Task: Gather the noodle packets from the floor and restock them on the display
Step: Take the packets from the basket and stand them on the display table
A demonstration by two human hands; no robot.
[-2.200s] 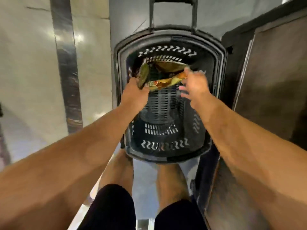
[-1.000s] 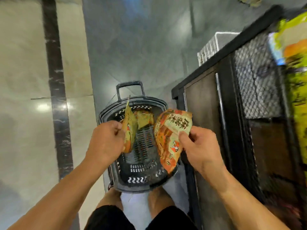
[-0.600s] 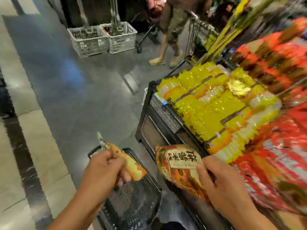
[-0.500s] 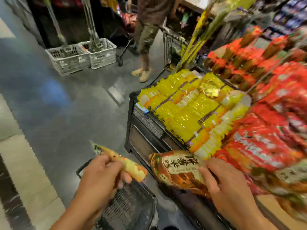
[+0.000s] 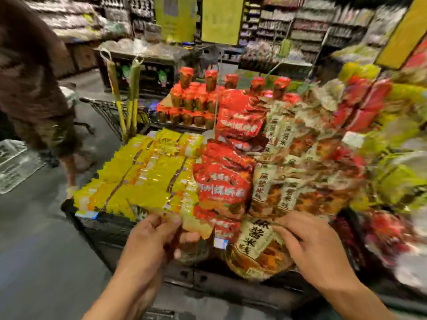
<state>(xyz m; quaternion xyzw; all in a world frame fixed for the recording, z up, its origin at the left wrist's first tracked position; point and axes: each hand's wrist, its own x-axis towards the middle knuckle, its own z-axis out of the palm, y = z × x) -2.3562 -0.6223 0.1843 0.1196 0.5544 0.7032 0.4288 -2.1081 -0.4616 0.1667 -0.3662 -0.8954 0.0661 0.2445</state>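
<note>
Plainly, two noodle packets are held at the front edge of the display [image 5: 111, 229], one in each hand. The left hand [image 5: 152, 239] is curled round a yellow-orange packet [image 5: 196, 227], gripped by one end so that the rest juts out over the front of the rows of yellow packets [image 5: 143, 179]. The right hand [image 5: 316, 248] holds a brown-and-gold packet [image 5: 256, 245] with a pale label, its fingers spread along the right side and upper edge; whether the thumb is closed beneath it cannot be told. This packet is poised just below the stack of matching brown packets [image 5: 284, 181], with red packets [image 5: 221, 181] lying between the two colours.

Several risks can be judged from here. The piles are heaped and sloped toward the front — a packet pushed in hard may dislodge its neighbours and send them back to the floor. The left packet is held by its end only, so it may flop or slip as it is set down. Mis-sorting is also possible, since the sections lie side by side — each packet should be matched to its own colour. A shopping trolley [image 5: 111, 112] and another person [image 5: 34, 88] stand near the far left corner, where a bump could be given. The view is heavily blurred, so finer detail cannot be confirmed.
</note>
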